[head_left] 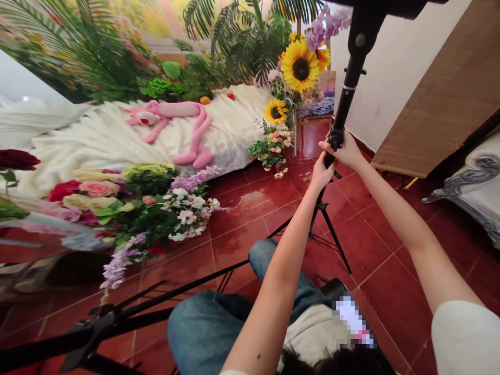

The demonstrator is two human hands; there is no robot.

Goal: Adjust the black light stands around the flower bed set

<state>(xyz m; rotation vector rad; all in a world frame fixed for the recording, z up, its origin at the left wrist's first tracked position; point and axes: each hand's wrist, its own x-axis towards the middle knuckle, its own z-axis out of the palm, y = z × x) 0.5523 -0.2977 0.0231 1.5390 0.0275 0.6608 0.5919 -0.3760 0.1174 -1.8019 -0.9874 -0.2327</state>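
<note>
Now we see both of our hands up on the black light stand (344,112), which rises tilted from the red tiled floor (250,208) toward 1 o'clock. Our left hand (321,174) is wrapped shut around the pole from below, and our right hand (346,151) is closed on it just above, around the black locking collar, so the 2 hands nearly touch. The stand's thin legs (330,229) spread out on the tiles beneath our left wrist, at about 12 o'clock from our knees.

Ahead at 11 o'clock a pink plush toy (175,122) lies stretched on a white fluffy spread (97,138), with palm fronds (242,36) behind it. Sunflowers (300,65) stand at 12 o'clock beside a small painting (322,96) on an easel. At 9 o'clock a bank of mixed flowers (156,208) sits on the floor. A second stand (156,307) lies folded along the tiles at 8 o'clock, across our jeans (207,328). At 3 o'clock a wooden board (441,99) leans against the white wall.
</note>
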